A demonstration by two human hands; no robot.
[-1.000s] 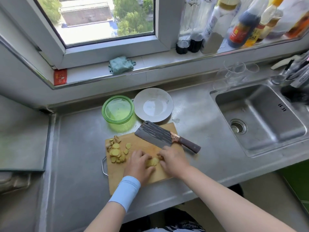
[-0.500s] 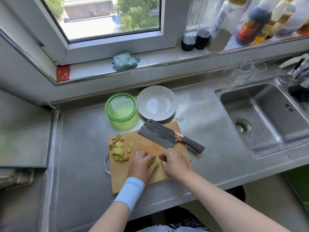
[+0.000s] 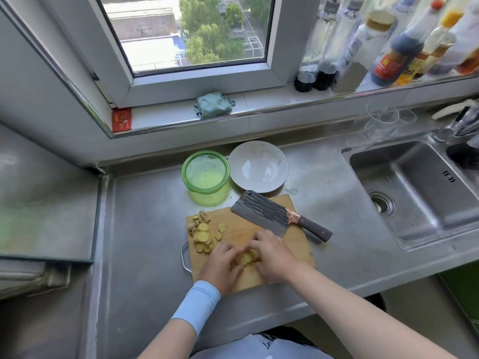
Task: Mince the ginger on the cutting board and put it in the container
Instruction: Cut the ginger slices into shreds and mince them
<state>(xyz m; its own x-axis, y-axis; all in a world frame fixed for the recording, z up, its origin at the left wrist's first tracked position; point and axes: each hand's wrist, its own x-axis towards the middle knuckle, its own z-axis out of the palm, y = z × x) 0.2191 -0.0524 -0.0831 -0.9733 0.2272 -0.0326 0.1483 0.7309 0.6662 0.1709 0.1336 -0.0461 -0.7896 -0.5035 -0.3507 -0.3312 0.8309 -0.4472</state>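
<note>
**Both hands gather ginger slices on the board**

The brushed steel bench (image 3: 145,229) is dull and scuffed, running right into a rectangular steel sink (image 3: 414,193) whose far side is cut off by the frame edge. On the bench lies a rectangular wooden cutting board (image 3: 293,244) with a wire handle at its left end; its near part is hidden under the hands. Behind it sit a round white plate (image 3: 259,165) and, just left of that, a round translucent green container (image 3: 206,174) with ribbed walls. A broad cleaver (image 3: 261,216) with a hammered dark blade, copper collar and dark handle lies flat across the board's far right corner.

The left hand (image 3: 220,265), with a pale blue wrist sleeve, and the right hand (image 3: 274,255) cup a small stack of ginger (image 3: 245,257) between their curled fingers; how firmly they pinch it is hard to make out. Loose ginger slices (image 3: 203,235), pale yellow and roundish, lie at the board's left end.
</note>
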